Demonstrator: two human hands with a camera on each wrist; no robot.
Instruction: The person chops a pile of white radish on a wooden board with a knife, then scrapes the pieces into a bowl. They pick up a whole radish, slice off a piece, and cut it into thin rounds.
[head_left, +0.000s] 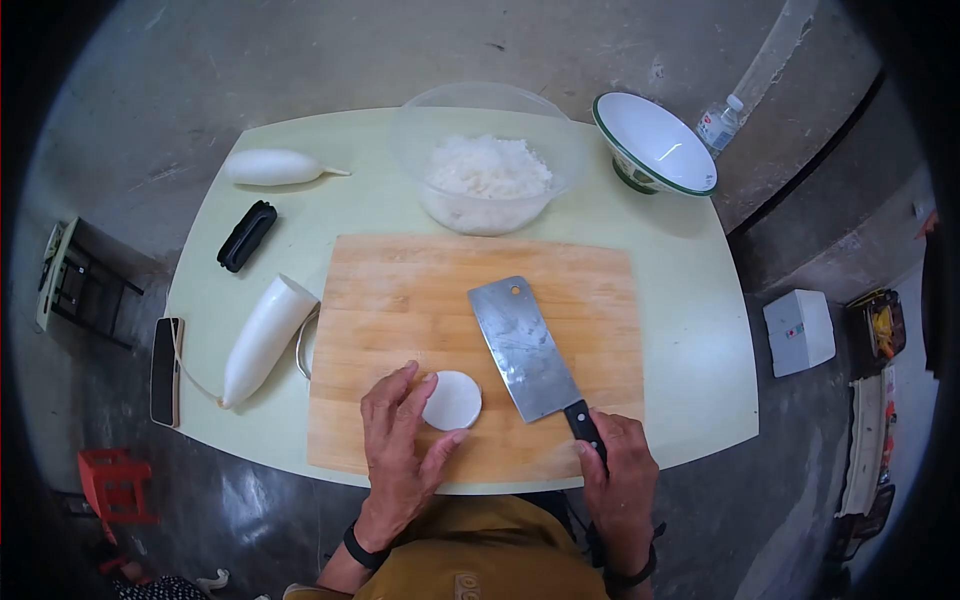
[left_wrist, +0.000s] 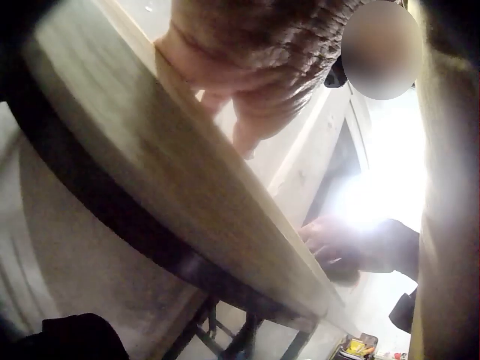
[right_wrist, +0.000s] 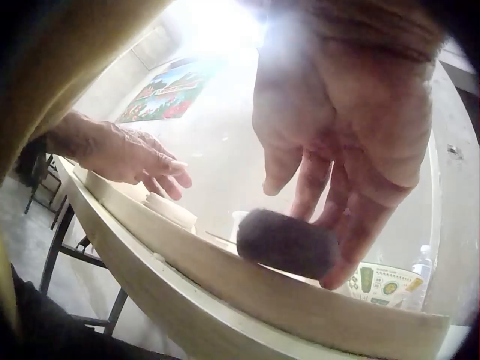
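Observation:
A round white slice lies flat near the cutting board's front edge. My left hand is beside it, fingers spread around its left side and thumb at its lower edge; in the right wrist view this left hand is just above the slice. A cleaver lies on the board, blade pointing away. At its black handle is my right hand. The right wrist view shows the right hand's fingers extended down beside the dark handle, thumb apart from it.
A cut white radish lies left of the board, with a whole one farther back. Behind the board stands a clear bowl of white shreds. Also around are a white bowl, bottle, black object and phone.

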